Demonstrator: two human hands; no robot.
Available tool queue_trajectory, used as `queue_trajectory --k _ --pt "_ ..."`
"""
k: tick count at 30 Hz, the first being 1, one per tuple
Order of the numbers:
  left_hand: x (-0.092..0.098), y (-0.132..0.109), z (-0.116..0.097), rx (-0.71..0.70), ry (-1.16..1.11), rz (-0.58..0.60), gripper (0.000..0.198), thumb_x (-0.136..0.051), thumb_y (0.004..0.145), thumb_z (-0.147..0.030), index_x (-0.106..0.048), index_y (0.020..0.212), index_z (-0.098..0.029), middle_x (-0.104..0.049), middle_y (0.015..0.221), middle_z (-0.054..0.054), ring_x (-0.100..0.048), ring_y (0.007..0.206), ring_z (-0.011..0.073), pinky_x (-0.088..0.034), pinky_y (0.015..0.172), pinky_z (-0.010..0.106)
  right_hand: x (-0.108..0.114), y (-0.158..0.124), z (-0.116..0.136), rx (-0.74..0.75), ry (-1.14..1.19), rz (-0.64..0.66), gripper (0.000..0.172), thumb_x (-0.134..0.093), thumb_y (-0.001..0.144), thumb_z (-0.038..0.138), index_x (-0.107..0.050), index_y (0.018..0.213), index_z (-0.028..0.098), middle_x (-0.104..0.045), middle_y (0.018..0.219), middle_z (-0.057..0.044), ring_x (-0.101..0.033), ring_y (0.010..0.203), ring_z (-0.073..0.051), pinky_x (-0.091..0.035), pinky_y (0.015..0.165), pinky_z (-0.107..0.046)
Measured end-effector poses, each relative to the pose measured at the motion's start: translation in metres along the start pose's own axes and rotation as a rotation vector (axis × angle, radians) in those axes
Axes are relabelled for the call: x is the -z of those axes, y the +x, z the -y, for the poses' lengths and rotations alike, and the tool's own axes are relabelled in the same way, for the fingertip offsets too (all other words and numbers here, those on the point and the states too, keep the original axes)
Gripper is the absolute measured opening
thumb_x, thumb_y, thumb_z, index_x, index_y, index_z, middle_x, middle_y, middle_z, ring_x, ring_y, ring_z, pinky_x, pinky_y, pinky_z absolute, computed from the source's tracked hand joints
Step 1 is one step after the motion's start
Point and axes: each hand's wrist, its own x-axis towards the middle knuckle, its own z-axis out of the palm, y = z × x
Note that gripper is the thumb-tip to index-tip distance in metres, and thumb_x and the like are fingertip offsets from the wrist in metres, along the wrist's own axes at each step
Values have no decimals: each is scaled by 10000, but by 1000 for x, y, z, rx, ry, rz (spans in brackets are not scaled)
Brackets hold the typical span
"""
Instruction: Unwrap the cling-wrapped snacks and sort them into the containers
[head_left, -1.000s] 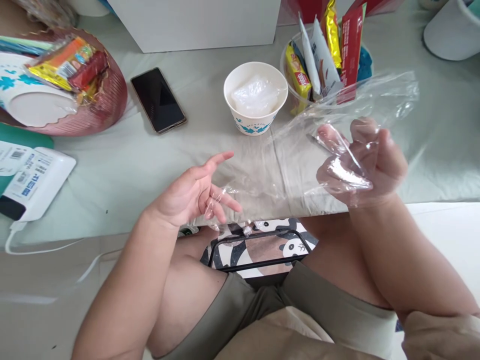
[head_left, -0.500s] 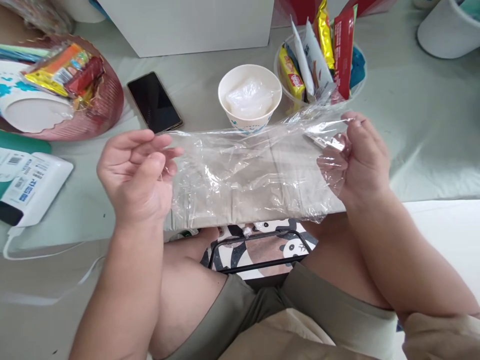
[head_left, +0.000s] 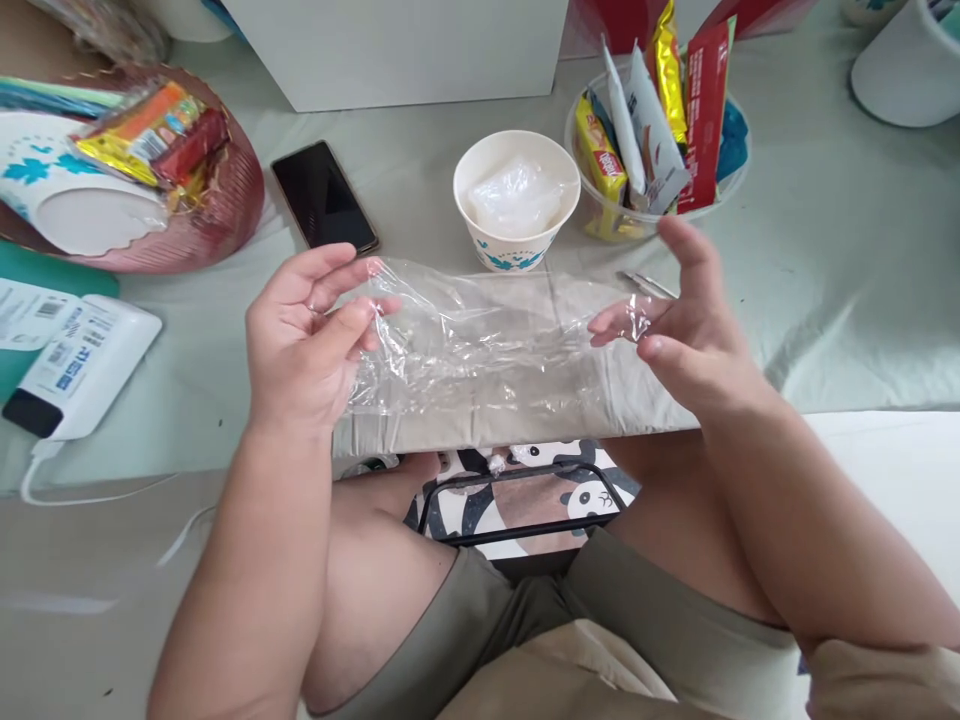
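Observation:
A crinkled sheet of clear plastic film (head_left: 480, 350) hangs over the table's near edge between my hands. My left hand (head_left: 304, 335) pinches its left end between thumb and fingers. My right hand (head_left: 697, 335) is by the film's right end with thumb and forefinger spread wide. A shiny bit of film shows against its other fingers; whether it clings there I cannot tell. Just beyond the film stands a white paper cup (head_left: 517, 255) with a blue pattern, holding crumpled translucent plastic (head_left: 517, 195). A thin metal object (head_left: 649, 284) lies beside my right hand, partly hidden.
A phone (head_left: 326, 195) lies behind my left hand. At the left are a pink bowl (head_left: 244, 215) of packets and a white power bank (head_left: 112, 345) with a cable. A clear tub (head_left: 611, 222) of snack packets stands back right, near a white box (head_left: 405, 50).
My right hand has spread its fingers and let go of most of the film, whose right end has slackened inward. My left hand still pinches it and appears farther right.

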Motion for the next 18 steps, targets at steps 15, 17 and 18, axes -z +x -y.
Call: queue_trajectory --k 15,17,18 --pt "12 11 7 168 266 44 315 -829 789 -177 -674 1061 -215 -726 715 -44 -672 650 114 -422 576 254 8 13 -8 -174 -202 -266 479 -790 710 248 -678 1175 254 -621 696 43 -556 566 -115 -473 537 -274" --pt "9 10 4 256 199 72 379 -793 817 -173 -628 1152 -240 -751 743 -30 -670 614 114 -398 526 232 9 11 -6 -199 -159 -239 520 -771 730 268 -635 1231 269 -615 719 46 -497 498 -93 -441 482 -266" --pt "8 10 2 284 202 78 399 -773 827 -155 -612 1181 -246 -761 762 -22 -653 584 103 -382 503 220 10 10 -5 -215 -176 -222 538 -766 740 284 -617 1257 272 -612 735 43 -462 471 -82 -412 451 -260"
